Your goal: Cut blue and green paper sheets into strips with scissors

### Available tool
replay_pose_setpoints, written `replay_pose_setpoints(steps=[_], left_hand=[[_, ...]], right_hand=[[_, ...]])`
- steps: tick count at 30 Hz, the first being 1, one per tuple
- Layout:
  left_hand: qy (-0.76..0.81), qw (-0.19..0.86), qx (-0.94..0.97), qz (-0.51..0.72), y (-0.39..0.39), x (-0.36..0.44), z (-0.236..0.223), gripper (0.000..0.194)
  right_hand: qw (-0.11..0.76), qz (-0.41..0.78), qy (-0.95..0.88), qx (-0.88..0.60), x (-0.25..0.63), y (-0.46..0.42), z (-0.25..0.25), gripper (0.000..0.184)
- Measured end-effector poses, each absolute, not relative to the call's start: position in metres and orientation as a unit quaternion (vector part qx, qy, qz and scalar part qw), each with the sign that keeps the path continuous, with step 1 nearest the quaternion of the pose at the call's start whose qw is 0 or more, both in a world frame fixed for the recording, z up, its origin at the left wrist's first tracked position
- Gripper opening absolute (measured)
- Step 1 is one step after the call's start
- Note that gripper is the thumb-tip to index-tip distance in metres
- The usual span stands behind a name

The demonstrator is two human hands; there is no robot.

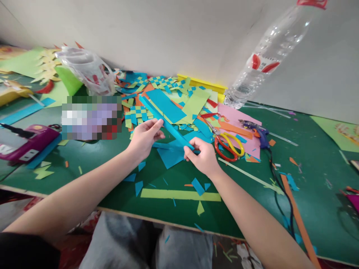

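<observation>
A long, narrow blue paper strip (171, 130) is stretched slantwise between my two hands, above the green table. My left hand (146, 139) pinches it near its middle, thumb on top, and its far end sticks out beyond. At the near end, my right hand (202, 154) grips the strip between thumb and curled fingers. Beneath it lie blue paper pieces (171, 156) and a heap of woven blue-and-green paper (137, 115). Scissors (228, 145) with red and yellow handles rest just right of my right hand.
A blue glue gun (262, 137) with a black cord lies at right, near a tilted clear bottle (269, 56). A plastic-wrapped cup (91, 71) stands back left. A purple power strip (30, 142) sits at left. Along the front lies a light-green strip (181, 194) among scraps.
</observation>
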State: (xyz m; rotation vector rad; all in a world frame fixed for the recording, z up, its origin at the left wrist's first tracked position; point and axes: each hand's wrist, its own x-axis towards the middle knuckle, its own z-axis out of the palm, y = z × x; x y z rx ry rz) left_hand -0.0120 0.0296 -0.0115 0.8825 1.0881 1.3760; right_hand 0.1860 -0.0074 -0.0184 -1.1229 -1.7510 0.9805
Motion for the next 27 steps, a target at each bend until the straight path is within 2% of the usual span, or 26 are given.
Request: replay_pose_setpoints(steps=[27], left_hand=[[0.436, 0.549, 0.336, 0.629, 0.0329, -0.0157, -0.0109, 0.022]], right_hand=[[0.382, 0.333, -0.729, -0.461, 0.1857, -0.0095, -0.0161, 0.022]])
